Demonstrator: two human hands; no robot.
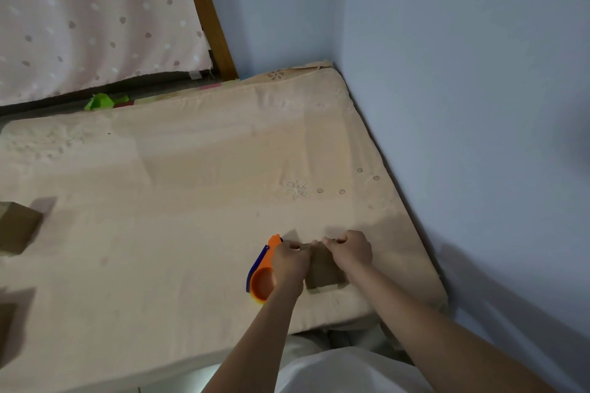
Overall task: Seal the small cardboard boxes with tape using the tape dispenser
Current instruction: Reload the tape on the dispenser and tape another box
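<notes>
Kneeling or sitting at the near edge of a peach mattress (191, 207), a person works on a small cardboard box (324, 273) lying near the mattress's right corner. The left hand (289, 260) grips the orange tape dispenser (263, 277), its blue-edged body just left of the box. The right hand (351, 249) is curled at the box's far top edge, pinching something there; whether that is tape or a flap cannot be told. Another cardboard box (17, 226) sits well apart at the left edge.
</notes>
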